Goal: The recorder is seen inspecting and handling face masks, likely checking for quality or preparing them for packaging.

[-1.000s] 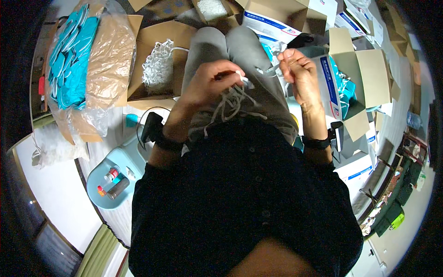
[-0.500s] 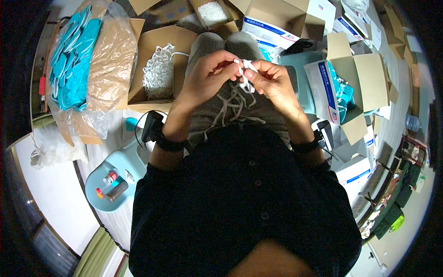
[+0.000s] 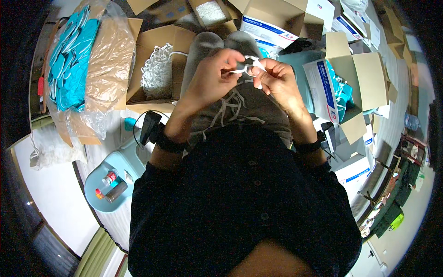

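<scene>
Above my lap, a white strap is looped and stretched between both hands. My right hand pinches it with thumb and fingers, and a short end hangs below the thumb. My left hand is slightly blurred, its fingers curled, with strands of the strap reaching its thumb and fingertips. More loose white straps lie across my lap, below the hands. Left of my knees, an open carton holds a heap of white straps.
At far left, a plastic-lined box holds stacked teal pads. To the right stands an open carton with teal pieces inside. A light-blue stool or tub with bottles in its tray stands lower left. More cartons stand ahead.
The strap has opened from a bunched clump into a loop between the hands. My left hand has moved slightly down and away from the right hand.
</scene>
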Tool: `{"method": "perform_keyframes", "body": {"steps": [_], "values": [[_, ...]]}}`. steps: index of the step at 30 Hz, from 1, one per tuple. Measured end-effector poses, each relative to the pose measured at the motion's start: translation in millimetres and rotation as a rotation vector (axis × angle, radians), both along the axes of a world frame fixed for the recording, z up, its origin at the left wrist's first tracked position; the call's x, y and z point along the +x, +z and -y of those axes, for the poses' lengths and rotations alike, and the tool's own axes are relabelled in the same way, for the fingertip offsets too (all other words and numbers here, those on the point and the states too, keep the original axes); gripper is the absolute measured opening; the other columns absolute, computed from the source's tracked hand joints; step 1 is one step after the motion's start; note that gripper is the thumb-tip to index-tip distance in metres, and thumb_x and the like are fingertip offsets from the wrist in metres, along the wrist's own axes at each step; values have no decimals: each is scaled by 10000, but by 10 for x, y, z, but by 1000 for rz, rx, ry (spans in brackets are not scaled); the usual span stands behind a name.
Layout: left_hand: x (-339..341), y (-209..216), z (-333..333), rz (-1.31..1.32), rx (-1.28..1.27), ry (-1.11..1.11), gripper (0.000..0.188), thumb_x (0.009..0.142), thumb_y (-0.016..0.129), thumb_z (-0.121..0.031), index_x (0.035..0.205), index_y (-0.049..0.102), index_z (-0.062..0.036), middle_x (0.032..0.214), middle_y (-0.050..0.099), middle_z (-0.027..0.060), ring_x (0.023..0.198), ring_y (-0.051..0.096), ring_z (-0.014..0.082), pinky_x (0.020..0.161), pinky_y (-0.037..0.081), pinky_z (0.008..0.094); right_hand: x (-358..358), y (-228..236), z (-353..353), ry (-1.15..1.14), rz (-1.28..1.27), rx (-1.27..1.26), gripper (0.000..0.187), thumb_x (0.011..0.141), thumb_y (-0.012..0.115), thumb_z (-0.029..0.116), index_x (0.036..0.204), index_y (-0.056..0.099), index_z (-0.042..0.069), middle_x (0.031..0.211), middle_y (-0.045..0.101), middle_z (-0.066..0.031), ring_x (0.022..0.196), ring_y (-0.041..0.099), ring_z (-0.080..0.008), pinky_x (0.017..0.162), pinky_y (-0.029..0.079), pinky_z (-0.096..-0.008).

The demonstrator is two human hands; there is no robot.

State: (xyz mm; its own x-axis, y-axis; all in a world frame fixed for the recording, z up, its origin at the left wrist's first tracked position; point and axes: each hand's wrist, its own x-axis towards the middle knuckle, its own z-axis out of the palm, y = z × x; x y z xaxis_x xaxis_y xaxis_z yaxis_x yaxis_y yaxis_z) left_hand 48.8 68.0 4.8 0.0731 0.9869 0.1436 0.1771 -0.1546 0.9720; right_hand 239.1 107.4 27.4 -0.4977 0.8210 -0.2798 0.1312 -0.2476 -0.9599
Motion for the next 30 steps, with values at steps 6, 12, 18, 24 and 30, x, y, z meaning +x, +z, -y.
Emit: {"method": "perform_keyframes", "body": {"steps": [6, 12, 18, 24, 30], "values": [[50, 304, -38, 11, -79, -216, 315, 830, 670, -102, 1125, 592, -27, 788, 620, 39, 655, 530, 50, 554, 425, 218, 14, -20, 30, 138, 13, 190, 114, 901, 591, 99, 891, 677, 24, 661, 605, -5, 553, 496, -54, 499, 394, -209], [36, 109, -116, -121, -103, -291, 197, 920, 545, -181, 955, 631, -7, 740, 634, 33, 636, 512, 39, 542, 404, 222, 61, 108, -4, 165, -75, 94, 102, 894, 584, 63, 932, 668, 18, 712, 634, -28, 546, 493, -55, 493, 408, -208], [-35, 93, -173, -90, -245, -428, 230, 914, 539, -192, 858, 650, 2, 740, 638, 23, 653, 513, 40, 574, 403, 240, 62, 88, -2, 37, -106, 85, 88, 908, 567, 69, 929, 606, -8, 760, 630, -38, 587, 515, -49, 486, 388, -182], [-30, 117, -176, 203, -417, -464, 254, 927, 511, -214, 895, 666, -15, 797, 647, 9, 767, 550, 63, 715, 413, 229, 78, 150, -15, 134, -38, 93, 44, 901, 563, 34, 920, 586, 2, 761, 619, -27, 605, 521, -52, 470, 369, -180], [-12, -118, -189, 83, -279, -631, 296, 983, 455, -258, 911, 606, -14, 817, 608, 12, 788, 545, 79, 751, 426, 234, 74, 171, -16, 199, 1, 199, 44, 901, 554, 24, 921, 586, 0, 759, 607, -7, 633, 512, -57, 562, 405, -192]]}}
